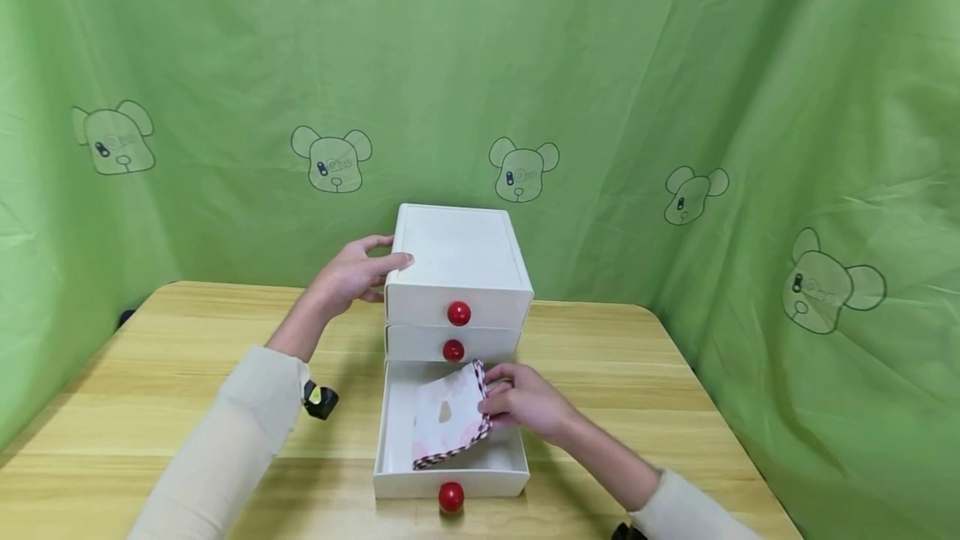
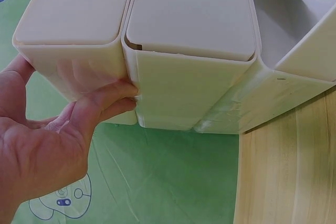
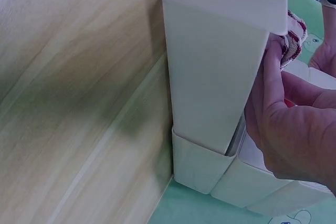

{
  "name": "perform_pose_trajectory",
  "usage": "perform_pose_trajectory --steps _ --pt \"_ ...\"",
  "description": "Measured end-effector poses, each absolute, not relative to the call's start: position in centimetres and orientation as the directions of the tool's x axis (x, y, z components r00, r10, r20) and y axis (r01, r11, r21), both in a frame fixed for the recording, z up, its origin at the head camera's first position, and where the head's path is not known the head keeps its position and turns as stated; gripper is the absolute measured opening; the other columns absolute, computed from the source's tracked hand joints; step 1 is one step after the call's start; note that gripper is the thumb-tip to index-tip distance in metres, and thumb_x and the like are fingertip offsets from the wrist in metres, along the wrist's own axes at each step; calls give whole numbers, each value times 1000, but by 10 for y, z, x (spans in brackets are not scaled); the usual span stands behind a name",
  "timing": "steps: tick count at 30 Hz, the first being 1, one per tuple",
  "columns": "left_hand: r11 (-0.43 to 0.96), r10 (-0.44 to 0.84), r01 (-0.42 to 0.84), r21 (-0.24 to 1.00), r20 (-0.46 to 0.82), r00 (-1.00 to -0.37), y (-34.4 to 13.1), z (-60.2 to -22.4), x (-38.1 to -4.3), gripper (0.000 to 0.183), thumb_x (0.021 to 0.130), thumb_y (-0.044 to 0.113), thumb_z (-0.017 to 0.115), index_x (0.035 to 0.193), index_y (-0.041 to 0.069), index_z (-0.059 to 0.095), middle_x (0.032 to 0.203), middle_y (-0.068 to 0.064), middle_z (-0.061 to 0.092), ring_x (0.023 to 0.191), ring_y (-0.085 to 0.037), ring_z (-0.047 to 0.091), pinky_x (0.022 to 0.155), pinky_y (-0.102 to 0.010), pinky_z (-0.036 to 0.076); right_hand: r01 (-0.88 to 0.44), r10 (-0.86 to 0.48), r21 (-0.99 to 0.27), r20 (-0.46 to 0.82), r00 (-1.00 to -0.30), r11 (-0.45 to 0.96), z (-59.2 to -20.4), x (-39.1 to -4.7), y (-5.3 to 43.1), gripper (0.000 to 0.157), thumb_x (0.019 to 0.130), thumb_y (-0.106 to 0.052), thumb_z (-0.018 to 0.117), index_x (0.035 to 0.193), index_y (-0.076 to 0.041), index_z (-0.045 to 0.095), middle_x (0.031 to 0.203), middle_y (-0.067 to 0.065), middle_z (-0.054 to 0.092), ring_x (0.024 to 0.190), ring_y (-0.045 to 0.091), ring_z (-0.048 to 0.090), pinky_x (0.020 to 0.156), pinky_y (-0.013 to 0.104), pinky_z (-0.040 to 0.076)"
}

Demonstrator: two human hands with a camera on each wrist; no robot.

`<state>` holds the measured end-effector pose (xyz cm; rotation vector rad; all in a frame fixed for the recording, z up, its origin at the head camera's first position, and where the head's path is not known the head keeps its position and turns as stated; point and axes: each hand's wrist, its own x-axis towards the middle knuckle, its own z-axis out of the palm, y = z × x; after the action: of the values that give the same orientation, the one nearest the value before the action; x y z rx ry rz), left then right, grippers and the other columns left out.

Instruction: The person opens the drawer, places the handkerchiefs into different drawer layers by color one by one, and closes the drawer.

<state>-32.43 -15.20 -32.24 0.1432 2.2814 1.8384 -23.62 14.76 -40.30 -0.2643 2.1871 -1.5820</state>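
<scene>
A white desktop drawer unit [image 1: 462,248] has red knobs, and its bottom drawer [image 1: 387,440] is pulled out. My left hand [image 1: 354,275] rests against its upper left side, thumb on the top edge. The left wrist view shows those fingers [image 2: 113,97] pressed along the side wall. Within the open drawer, a white cloth [image 1: 442,419] with pink print and a dark red-and-white braided border stands tilted up. My right hand [image 1: 528,402] pinches its right edge between thumb and fingers. In the right wrist view the drawer's wall hides most of the cloth [image 3: 295,38].
The unit stands on a light wooden table [image 1: 600,373]. Behind it hangs a green curtain [image 1: 450,65] with bear-face prints, which also runs along the right side. Two closed drawers sit above the open one, each with a red knob [image 1: 459,313]. Black straps [image 1: 320,400] circle the wrists.
</scene>
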Motion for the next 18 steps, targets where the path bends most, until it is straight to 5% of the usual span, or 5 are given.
perform_pose_trajectory --steps 18 --pt "217 203 -55 975 -100 -974 -152 -323 -325 84 96 38 69 161 12 24 133 -21 63 116 -32 65 90 -40 62 72 -378 -922 -227 -898 382 -415 -237 141 50 86 5 66 128 20 44 88 13 62 78 19 67 76 36 65"
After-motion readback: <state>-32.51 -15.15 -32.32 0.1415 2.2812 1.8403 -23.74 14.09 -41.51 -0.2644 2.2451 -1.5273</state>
